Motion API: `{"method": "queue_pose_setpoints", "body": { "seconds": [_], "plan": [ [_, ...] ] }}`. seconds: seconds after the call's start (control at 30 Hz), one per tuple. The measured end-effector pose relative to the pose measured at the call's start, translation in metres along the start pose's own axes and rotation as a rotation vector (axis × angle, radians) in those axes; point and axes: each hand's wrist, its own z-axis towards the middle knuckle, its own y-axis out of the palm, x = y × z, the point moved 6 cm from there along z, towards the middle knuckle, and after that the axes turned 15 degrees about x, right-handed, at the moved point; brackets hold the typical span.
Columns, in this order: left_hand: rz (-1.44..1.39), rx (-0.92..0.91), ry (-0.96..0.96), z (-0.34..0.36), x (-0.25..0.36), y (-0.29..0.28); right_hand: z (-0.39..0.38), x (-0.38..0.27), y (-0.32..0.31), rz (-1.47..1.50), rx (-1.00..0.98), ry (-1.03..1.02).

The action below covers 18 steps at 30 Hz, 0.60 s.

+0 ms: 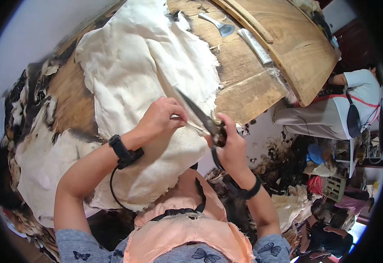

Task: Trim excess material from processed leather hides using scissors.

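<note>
A large cream-white hide (pixel 125 65) with ragged edges lies over the wooden table and hangs down toward my lap. My left hand (pixel 161 116) is closed, its thumb and fingers pinching a raised fold of the hide near its middle right. In my right hand (pixel 231 151) is a pair of large dark scissors (pixel 200 113), with fingers wrapped round the handles. Their long blades point up and left across the hide, just right of my left fingers. How far the blades are parted is hard to make out.
A grey flared blade tool (pixel 225 29) and a long whitish bar (pixel 255 46) lie on the tabletop (pixel 244 98), by a curved wooden board (pixel 305 48). Other hides (pixel 47 162) pile up at left. One person (pixel 331 105) is at right, another (pixel 327 236) lower right, among scraps.
</note>
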Motion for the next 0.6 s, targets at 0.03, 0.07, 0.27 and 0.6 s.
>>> {"method": "queue_pose_setpoints", "body": {
  "seconds": [0.03, 0.07, 0.27, 0.6],
  "plan": [
    [0.069, 0.008, 0.029, 0.000, 0.004, -0.002, 0.001, 0.002, -0.009, 0.002, -0.002, 0.002],
    [0.070, 0.006, 0.027, 0.000, 0.004, -0.003, 0.002, -0.001, -0.021, -0.048, -0.038, -0.120],
    [0.084, 0.006, 0.005, -0.002, 0.002, -0.003, -0.015, 0.013, -0.050, -0.501, -0.285, -0.385],
    [0.082, -0.034, -0.040, -0.001, 0.000, -0.002, -0.011, 0.016, -0.048, -0.579, -0.270, -0.517]
  ]
}}
